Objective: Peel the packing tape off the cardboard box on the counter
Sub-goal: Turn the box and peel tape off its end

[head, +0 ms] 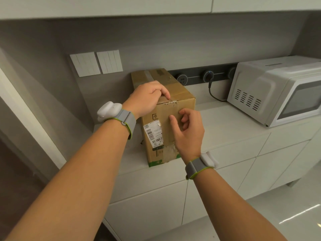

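A brown cardboard box (185, 105) stands on the white counter (225, 122), its long side running back toward the wall. Clear packing tape (171, 101) runs along the top and down the near face, torn and wrinkled at the front top edge. A white shipping label (152, 134) is stuck on the near face. My left hand (147, 97) rests on the box's front top edge, fingers curled, fingertips pressing at the tape. My right hand (188, 129) is against the near face, thumb flat on the cardboard and fingers bent; whether it pinches tape I cannot tell.
A white microwave (278, 91) sits on the counter to the right. A dark socket strip (205, 76) on the wall behind has a black cable (213, 94) plugged in. Two white switch panels (96, 63) hang at the left. White cabinet fronts (225, 171) lie below.
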Demonstrator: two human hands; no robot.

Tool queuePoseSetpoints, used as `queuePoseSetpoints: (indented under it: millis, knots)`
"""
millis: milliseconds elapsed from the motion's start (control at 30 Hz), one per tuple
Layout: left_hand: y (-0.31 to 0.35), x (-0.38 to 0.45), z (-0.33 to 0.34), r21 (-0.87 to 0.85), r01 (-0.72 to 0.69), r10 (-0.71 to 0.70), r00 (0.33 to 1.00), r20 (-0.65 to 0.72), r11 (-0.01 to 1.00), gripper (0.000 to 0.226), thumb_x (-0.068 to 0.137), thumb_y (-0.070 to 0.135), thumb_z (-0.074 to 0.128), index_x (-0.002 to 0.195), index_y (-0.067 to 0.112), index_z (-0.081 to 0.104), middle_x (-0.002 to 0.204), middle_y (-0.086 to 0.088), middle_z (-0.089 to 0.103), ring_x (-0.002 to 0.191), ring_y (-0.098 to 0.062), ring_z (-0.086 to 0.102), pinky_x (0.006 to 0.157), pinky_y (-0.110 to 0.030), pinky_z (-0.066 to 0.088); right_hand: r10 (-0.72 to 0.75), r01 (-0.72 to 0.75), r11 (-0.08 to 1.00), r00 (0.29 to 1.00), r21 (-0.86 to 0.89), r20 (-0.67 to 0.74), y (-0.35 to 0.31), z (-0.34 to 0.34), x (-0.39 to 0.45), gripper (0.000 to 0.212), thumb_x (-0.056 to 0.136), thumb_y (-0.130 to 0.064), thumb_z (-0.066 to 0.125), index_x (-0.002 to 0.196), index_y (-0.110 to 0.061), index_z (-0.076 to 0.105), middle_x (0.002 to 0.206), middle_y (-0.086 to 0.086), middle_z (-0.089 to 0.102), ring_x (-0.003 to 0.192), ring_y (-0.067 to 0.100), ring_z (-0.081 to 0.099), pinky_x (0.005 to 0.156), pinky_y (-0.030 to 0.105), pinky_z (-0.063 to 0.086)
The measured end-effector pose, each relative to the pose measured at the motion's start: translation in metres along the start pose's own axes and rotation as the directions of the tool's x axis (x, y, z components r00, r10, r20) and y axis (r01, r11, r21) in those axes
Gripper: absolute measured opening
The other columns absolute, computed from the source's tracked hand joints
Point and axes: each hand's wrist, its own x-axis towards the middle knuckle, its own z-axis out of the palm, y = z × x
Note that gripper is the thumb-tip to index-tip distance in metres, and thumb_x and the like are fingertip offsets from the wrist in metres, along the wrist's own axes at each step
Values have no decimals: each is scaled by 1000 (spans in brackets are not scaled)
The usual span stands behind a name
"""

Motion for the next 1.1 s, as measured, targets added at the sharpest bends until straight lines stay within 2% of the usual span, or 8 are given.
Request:
queuePoseSetpoints:
  millis: [200,300,467,567,667,733,933,1100]
  knots:
    - [-2,1,0,-23,-9,9,1000,-3,1000,44,96,13,36,83,35,72,97,20,57,94,-8,52,97,-42,44,-105,107,994,993,-19,53,-15,-5,22,31,94,-19,69,125,-14,65,96,3,52,77,7,46,67,19,43]
    - [-3,1,0,-23,0,0,1000,-1,1000,42,94,16,36,85,35,72,94,20,57,87,-4,51,94,-43,46,-153,158,986,985,-55,85,-17,-8,31,21,96,-19,68,116,-16,72,96,3,51,75,5,44,67,24,45]
    - [-2,1,0,-17,14,-14,1000,-7,1000,39,94,20,38,86,35,72,96,18,59,88,-10,53,93,-46,47,-161,161,987,987,-1,-2,-18,-10,36,9,93,-15,71,100,-17,77,91,-5,51,69,1,44,67,12,38]
    - [-2,0,0,-14,24,-24,1000,-10,1000,38,95,18,39,86,35,72,95,17,60,88,-12,54,93,-47,47,-221,220,974,975,-48,-15,-18,-9,35,9,94,-15,70,99,-13,78,95,0,58,75,2,50,65,22,46]
    - [-2,0,0,-8,21,-21,1000,-11,1000,37,95,18,40,86,35,72,95,16,59,90,-14,53,94,-49,47,-289,285,952,957,-110,-28,-20,-8,32,11,96,-12,67,99,-9,77,97,6,63,83,15,58,64,36,50]
    - [-1,0,0,-10,24,-24,1000,-17,1000,37,95,17,41,85,34,72,92,17,59,83,-11,51,93,-49,47,-313,307,941,950,-139,-22,-20,-7,30,9,97,-8,65,98,-6,74,99,8,63,85,20,60,64,39,50]
    - [-1,0,1,-13,41,-41,999,-31,999,36,93,18,42,83,33,73,85,17,58,76,-8,49,91,-49,48,-285,290,942,957,-168,57,-28,-3,20,6,96,-3,60,94,-3,66,94,9,62,87,25,57,72,37,47]
    - [-1,0,1,-16,50,-50,998,-27,999,35,92,20,42,83,34,73,86,15,59,75,-9,50,89,-50,49,-161,169,979,983,-110,85,-32,-4,18,7,99,-10,55,98,-10,62,92,-3,60,86,18,55,74,35,47]
